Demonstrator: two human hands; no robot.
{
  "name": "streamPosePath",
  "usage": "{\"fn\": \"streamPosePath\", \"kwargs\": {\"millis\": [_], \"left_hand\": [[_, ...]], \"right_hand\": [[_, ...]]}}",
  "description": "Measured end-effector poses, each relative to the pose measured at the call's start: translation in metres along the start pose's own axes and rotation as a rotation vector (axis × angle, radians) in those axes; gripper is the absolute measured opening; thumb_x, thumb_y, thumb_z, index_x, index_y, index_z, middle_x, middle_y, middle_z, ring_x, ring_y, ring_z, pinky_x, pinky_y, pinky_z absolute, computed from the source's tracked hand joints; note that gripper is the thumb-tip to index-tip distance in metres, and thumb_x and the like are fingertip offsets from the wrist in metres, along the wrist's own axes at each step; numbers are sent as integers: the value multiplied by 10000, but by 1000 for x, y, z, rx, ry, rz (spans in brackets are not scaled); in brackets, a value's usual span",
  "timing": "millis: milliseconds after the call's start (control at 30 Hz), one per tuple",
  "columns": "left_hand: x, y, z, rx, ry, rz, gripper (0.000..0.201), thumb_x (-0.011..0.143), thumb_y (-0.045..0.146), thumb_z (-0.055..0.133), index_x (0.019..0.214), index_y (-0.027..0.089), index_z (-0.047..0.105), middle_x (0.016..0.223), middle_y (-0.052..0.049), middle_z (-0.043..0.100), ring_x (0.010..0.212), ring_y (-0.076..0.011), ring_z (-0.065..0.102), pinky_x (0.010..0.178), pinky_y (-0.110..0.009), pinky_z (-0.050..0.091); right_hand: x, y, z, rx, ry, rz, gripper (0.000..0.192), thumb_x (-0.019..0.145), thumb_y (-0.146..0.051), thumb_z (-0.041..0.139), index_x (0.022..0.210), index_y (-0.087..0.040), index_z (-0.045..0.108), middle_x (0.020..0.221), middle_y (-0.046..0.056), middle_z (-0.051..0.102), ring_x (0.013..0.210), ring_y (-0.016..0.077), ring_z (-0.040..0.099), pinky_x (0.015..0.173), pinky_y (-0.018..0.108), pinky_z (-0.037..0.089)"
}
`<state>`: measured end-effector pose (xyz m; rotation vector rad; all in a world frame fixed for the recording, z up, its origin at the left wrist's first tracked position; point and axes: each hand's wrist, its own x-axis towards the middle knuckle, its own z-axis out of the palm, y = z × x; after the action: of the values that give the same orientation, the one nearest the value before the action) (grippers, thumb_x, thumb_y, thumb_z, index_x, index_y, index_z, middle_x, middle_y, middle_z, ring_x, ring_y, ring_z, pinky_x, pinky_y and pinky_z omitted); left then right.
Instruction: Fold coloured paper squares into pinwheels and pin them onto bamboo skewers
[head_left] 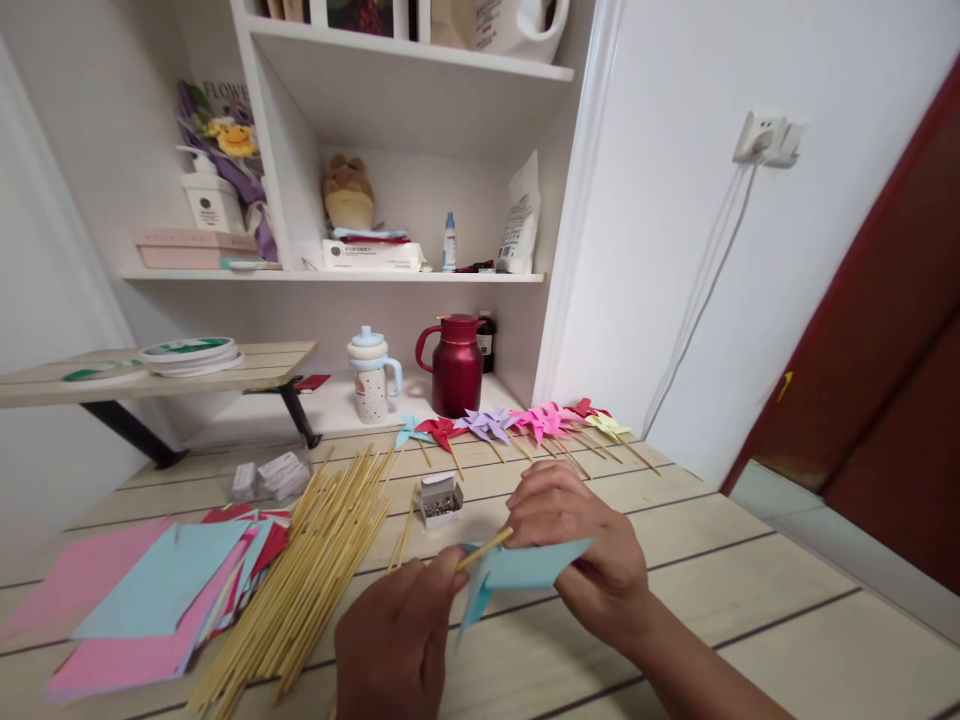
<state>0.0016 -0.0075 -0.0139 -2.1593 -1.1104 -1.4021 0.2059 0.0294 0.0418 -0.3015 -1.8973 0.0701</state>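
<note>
Two hands join a bamboo stick to a folded blue paper above the table.

The left hand (397,640) is closed around the lower end of the bamboo stick (484,549), whose long axis rises to the right, toward the right hand (581,545). The right hand, fingers curled, pinches the light blue paper pinwheel (525,570) at the stick's tip. Just behind lies an open box of pins (440,500); the pile of sticks (315,570) is on the left.
</note>
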Motion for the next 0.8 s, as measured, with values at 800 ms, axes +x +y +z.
{"fn": "streamPosePath", "kwargs": {"millis": [800], "left_hand": [[22, 5, -22, 380, 139, 365, 228, 972, 167, 458, 1030, 137, 677, 585, 24, 557, 570, -120, 505, 615, -281, 363]], "right_hand": [[-3, -10, 2, -40, 83, 33, 150, 827, -69, 619, 884, -206, 639, 751, 27, 691, 766, 206, 629, 889, 499, 429]]}}
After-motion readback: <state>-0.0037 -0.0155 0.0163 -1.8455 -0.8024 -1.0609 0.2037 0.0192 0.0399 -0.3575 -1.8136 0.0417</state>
